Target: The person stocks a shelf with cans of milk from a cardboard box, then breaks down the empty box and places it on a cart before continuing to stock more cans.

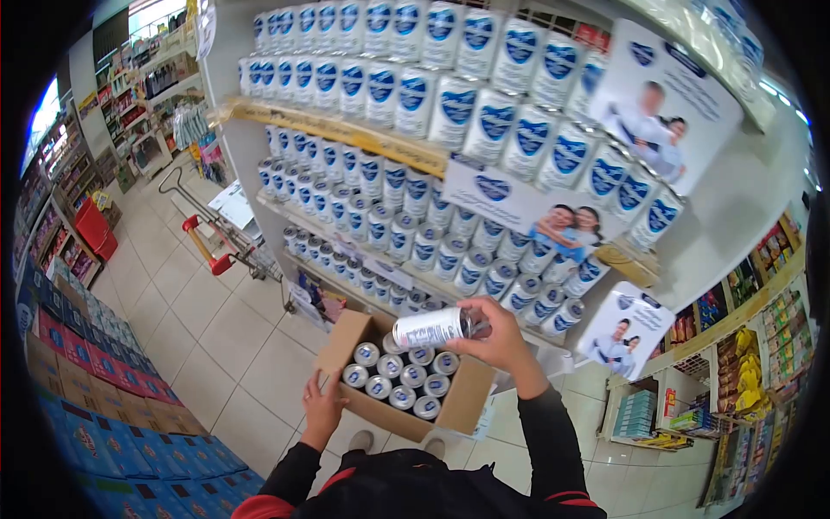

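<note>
My right hand point(501, 337) is closed around one end of a white can point(428, 329), held tilted almost on its side above an open cardboard box point(471, 394). Inside the box stand several upright cans point(402, 397) with silver lids, packed close together. At the box's left edge, my left hand point(323, 405) rests against the cardboard with its fingers apart. The held can's label faces up and partly toward me; its text is too small to read.
A shelf unit point(346, 134) ahead carries rows of white cans with blue emblems. Promotional cards point(627, 329) hang off its right side. A trolley with a red handle point(207, 246) stands at left on the tiled floor. Stacked blue packs point(121, 450) line the lower left.
</note>
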Motion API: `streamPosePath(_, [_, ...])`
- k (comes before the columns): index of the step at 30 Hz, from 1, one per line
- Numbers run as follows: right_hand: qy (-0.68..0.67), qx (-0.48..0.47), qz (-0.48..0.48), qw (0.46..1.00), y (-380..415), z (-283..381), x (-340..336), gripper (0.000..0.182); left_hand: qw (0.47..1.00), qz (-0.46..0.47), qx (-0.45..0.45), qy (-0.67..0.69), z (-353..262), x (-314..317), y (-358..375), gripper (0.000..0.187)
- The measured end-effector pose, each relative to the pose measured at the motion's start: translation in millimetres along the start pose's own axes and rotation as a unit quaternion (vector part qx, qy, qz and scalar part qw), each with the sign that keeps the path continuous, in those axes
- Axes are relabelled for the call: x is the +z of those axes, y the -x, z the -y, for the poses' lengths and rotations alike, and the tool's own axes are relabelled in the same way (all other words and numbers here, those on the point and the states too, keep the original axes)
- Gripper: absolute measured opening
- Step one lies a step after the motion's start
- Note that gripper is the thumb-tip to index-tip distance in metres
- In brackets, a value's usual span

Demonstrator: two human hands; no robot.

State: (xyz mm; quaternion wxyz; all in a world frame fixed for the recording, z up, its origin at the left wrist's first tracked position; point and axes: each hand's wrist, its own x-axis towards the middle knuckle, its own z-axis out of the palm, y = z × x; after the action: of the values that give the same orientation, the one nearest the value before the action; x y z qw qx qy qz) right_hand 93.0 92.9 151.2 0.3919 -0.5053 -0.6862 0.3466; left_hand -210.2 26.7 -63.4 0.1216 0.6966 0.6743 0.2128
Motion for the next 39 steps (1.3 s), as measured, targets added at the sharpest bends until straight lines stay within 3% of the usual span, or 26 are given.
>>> streamPosePath(6, [-0.095,-0.1,0.008,0.99,70,1,-61,0.046,0.982,-0.106,-0.063,-0.14,-42,11,25,0.063])
streamPosePath(8, [-0.124,-0.197,0.035,0.972,87,2,-72,0.042,0.988,-0.09,-0.074,-0.099,-91,-27,21,0.062])
streamPosePath(10, [-0.137,-0.203,0.05,0.968,100,14,-83,0.043,0.974,-0.12,0.112,0.158,-120,-43,12,0.062])
streamPosePath(11, [-0.1,-0.262,0.068,0.957,103,18,-90,0.045,0.91,-0.003,0.044,0.413,-149,-60,9,0.061])
streamPosePath(12, [-0.064,-0.318,0.087,0.942,106,23,-95,0.048,0.766,0.116,-0.027,0.632,-181,-78,10,0.062])
streamPosePath(14, [-0.077,-0.338,0.095,0.933,113,31,-100,0.05,0.593,0.3,0.018,0.747,-224,-102,11,0.064])
streamPosePath(18, [-0.019,-0.369,0.098,0.924,121,38,-115,0.048,0.607,0.307,0.032,0.732,-267,-102,14,0.059])
streamPosePath(20, [-0.128,-0.209,0.024,0.969,130,42,-122,0.043,0.67,0.136,0.163,0.711,-283,-96,13,0.057])
streamPosePath(22, [-0.103,-0.175,0.021,0.979,132,45,-134,0.047,0.662,0.109,0.189,0.717,-296,-97,11,0.058])
streamPosePath(24, [-0.218,-0.006,0.09,0.972,132,44,-140,0.055,0.729,-0.031,0.346,0.59,-304,-95,5,0.054])
streamPosePath(29, [-0.17,0.04,0.104,0.979,121,65,-143,0.052,0.761,-0.133,0.481,0.414,-307,-90,-11,0.056])
streamPosePath(30, [-0.168,0.039,0.1,0.98,120,68,-146,0.052,0.759,-0.132,0.484,0.415,-302,-84,-12,0.056])
streamPosePath(32, [0.055,-0.185,-0.04,0.98,120,84,-155,0.051,0.811,-0.092,0.329,0.474,-282,-67,-10,0.062])
streamPosePath(33, [0.041,-0.156,-0.103,0.981,123,103,-164,0.051,0.874,-0.079,0.291,0.381,-266,-62,-6,0.073])
streamPosePath(35, [0.147,-0.287,-0.263,0.909,106,113,-187,0.047,0.96,-0.02,0.214,0.18,-220,-23,8,0.087])
streamPosePath(36, [0.226,-0.337,-0.331,0.852,93,123,-197,0.044,0.981,0.032,0.161,0.107,-202,-6,20,0.087])
streamPosePath(37, [0.231,-0.34,-0.372,0.832,81,138,-201,0.044,0.99,0.085,0.105,0.031,-188,8,30,0.088])
streamPosePath(38, [0.328,-0.377,-0.416,0.76,61,142,-211,0.046,0.99,0.085,0.107,0.033,-178,19,35,0.088])
streamPosePath(39, [0.347,-0.361,-0.433,0.749,44,145,-217,0.047,0.988,0.053,0.145,-0.011,-168,27,37,0.085])
